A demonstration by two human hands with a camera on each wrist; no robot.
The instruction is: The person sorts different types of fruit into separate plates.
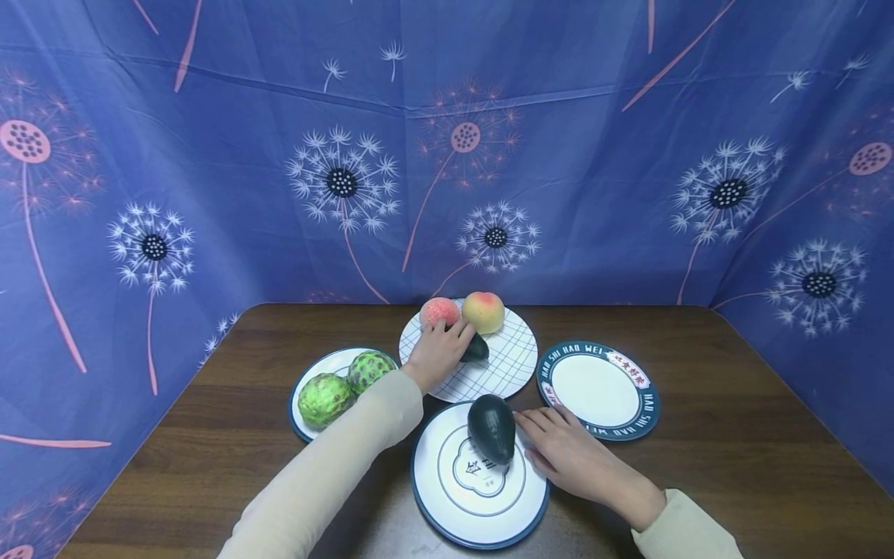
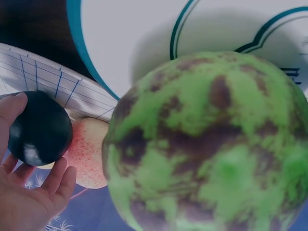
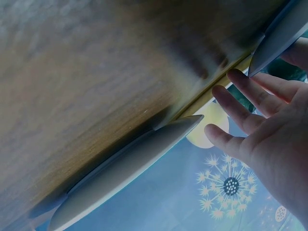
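Observation:
My left hand (image 1: 438,355) reaches over the white checked plate (image 1: 513,365) at the back. Thumb and fingers are round a dark green avocado (image 2: 41,129), whose end (image 1: 476,349) shows beside the hand. Two peaches, a pinkish one (image 1: 440,310) and a yellow-red one (image 1: 483,312), lie just behind it. Nearer, a second dark avocado (image 1: 492,429) rests on a blue-rimmed white plate (image 1: 482,528). My right hand (image 1: 576,454) is at that plate's right edge, beside this avocado, fingers spread and extended in the right wrist view; nothing is gripped.
At left, a blue-rimmed plate (image 1: 302,382) bears two green, brown-spotted round fruits (image 1: 326,401), under and beside the left forearm. To the right lies a plate with a lettered dark-teal rim (image 1: 649,404). The wooden table (image 1: 733,435) ends at a blue dandelion-print cloth (image 1: 580,194).

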